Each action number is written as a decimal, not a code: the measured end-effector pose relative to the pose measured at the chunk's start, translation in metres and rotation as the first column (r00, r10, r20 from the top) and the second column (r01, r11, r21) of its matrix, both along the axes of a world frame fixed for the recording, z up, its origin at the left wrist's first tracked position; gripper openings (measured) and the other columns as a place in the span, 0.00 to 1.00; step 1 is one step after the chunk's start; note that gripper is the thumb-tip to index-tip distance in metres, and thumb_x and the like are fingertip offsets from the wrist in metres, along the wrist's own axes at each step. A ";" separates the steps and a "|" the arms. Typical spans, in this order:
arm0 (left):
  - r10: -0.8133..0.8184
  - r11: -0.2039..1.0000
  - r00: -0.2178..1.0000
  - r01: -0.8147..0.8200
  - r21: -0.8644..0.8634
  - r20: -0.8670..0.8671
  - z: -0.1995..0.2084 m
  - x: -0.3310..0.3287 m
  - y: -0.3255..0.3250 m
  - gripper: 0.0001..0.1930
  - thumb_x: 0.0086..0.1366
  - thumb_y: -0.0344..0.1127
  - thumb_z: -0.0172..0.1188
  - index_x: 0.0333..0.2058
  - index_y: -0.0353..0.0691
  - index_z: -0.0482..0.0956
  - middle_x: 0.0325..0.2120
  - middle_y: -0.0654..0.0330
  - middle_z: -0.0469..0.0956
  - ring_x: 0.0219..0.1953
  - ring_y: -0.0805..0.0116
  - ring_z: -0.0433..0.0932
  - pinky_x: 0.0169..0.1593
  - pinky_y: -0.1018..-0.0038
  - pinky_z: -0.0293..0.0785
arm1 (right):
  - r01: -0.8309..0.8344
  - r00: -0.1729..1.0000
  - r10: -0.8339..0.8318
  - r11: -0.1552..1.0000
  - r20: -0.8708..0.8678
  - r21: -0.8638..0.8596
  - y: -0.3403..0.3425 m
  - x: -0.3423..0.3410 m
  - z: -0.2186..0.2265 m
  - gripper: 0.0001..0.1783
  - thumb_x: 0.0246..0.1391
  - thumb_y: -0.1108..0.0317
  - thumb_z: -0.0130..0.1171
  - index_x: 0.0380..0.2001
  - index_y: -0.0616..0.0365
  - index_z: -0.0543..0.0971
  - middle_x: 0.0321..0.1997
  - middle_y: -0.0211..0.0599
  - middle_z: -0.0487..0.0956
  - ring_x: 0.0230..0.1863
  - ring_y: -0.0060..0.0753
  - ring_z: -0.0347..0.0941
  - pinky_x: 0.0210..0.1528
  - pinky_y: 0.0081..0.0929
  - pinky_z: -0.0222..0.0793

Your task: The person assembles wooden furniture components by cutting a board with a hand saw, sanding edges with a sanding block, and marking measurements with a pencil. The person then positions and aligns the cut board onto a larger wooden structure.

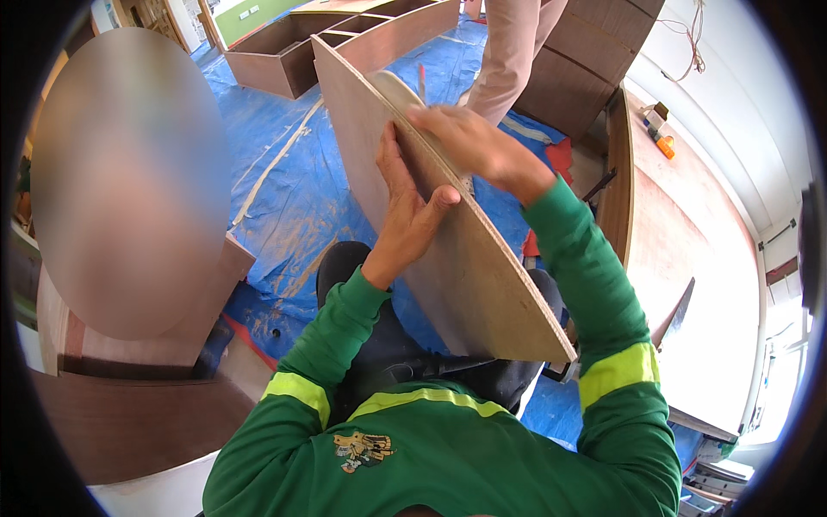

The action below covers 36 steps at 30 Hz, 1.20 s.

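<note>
A long wooden panel stands on edge between my legs, slanting away toward the far left. My left hand grips it, fingers along its left face and thumb at the upper edge. Over that edge, farther along, my right hand is closed and slightly blurred. It appears to hold a pale flat strip lying along the edge; its fingertips are partly hidden and the kind of strip is unclear. A thin red-tipped thing sticks up just beyond the right hand.
Blue sheeting covers the floor. A brown open cabinet frame lies at the far side, and a person's legs stand beyond the panel. At right, a handsaw and an orange-and-black tool rest on a wooden surface.
</note>
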State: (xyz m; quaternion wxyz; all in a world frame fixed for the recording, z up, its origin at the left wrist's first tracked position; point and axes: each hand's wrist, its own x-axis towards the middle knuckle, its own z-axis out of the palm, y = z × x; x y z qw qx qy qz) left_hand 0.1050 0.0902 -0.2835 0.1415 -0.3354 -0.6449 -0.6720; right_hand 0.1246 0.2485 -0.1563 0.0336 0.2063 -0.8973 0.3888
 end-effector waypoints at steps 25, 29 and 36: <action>-0.027 0.978 0.994 0.004 -0.208 -0.106 -0.003 0.041 0.022 0.75 0.59 0.75 0.70 0.79 0.25 0.32 0.78 0.34 0.40 0.82 0.40 0.37 0.81 0.49 0.41 | 0.661 0.691 -0.551 0.743 0.469 -0.101 0.038 0.292 -0.010 0.38 0.72 0.47 0.60 0.66 0.76 0.73 0.36 0.47 0.82 0.28 0.33 0.79 0.30 0.33 0.76; 0.024 0.986 0.948 -0.075 -0.149 -0.316 0.010 0.014 0.019 0.61 0.58 0.73 0.72 0.77 0.35 0.59 0.76 0.38 0.54 0.81 0.36 0.44 0.81 0.49 0.43 | 0.678 0.683 -0.488 0.700 0.543 -0.225 0.029 0.355 0.003 0.46 0.60 0.39 0.61 0.63 0.76 0.73 0.33 0.41 0.81 0.26 0.27 0.75 0.27 0.26 0.69; -0.201 0.978 0.823 0.140 -0.155 -0.532 0.037 -0.039 0.003 0.18 0.70 0.55 0.69 0.41 0.46 0.89 0.45 0.65 0.87 0.59 0.63 0.81 0.77 0.46 0.57 | 0.749 0.663 -0.657 0.564 0.359 -0.348 0.029 0.323 0.009 0.46 0.69 0.36 0.55 0.65 0.76 0.69 0.31 0.38 0.76 0.21 0.26 0.72 0.22 0.21 0.68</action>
